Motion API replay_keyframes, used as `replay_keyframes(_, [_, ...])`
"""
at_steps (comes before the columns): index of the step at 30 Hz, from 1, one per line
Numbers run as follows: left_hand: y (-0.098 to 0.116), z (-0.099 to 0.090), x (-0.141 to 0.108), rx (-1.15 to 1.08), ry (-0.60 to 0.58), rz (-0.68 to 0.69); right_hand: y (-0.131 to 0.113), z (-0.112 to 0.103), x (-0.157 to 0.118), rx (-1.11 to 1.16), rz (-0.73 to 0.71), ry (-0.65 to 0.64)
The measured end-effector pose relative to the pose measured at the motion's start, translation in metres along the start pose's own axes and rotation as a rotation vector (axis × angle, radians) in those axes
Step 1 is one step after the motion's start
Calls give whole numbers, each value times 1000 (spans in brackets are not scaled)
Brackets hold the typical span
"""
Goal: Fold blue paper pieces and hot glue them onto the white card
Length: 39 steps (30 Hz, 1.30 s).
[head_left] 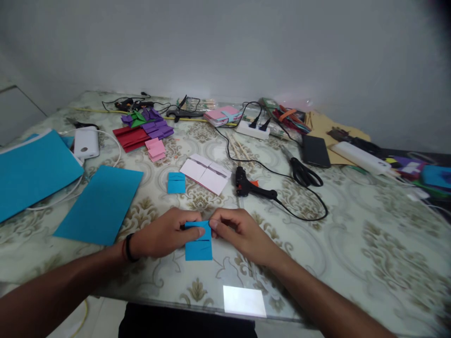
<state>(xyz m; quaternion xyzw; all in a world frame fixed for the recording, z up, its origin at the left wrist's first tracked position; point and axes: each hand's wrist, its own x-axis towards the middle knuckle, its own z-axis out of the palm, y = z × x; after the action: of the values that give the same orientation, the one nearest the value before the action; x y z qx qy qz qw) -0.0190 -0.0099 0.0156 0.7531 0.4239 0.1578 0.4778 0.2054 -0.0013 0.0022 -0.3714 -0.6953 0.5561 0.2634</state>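
Pinching a blue paper piece (198, 251) near the table's front edge, the left hand (176, 232) and right hand (243, 232) sit close together. The right fingertips seemingly grip its corner.

A craft workspace, likely improvised, spreads over a patterned surface (303, 263) with colored paper (102, 204), scissors (305, 172) and a glue gun (252, 185).

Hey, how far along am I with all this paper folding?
The red, purple and pink papers look folded already, and so does the small blue square. Another blue piece is in your left hand and right hand, partly creased. The large blue sheet lies flat, probably still unworked; whether you need it, I can't tell.
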Motion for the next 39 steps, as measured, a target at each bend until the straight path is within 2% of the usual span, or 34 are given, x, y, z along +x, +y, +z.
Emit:
replay_keyframes(14, [-1,3,1,86,9,19,6,0,0,-6,16,31])
replay_keyframes(26, [3,-1,0,74,32,-41,2,-7,1,38,19,98])
replay_keyframes(35, [0,3,1,129,36,2,1,-1,3,26,46,29])
replay_keyframes(39, [0,2,1,114,40,-11,2,-1,1,-2,41,48])
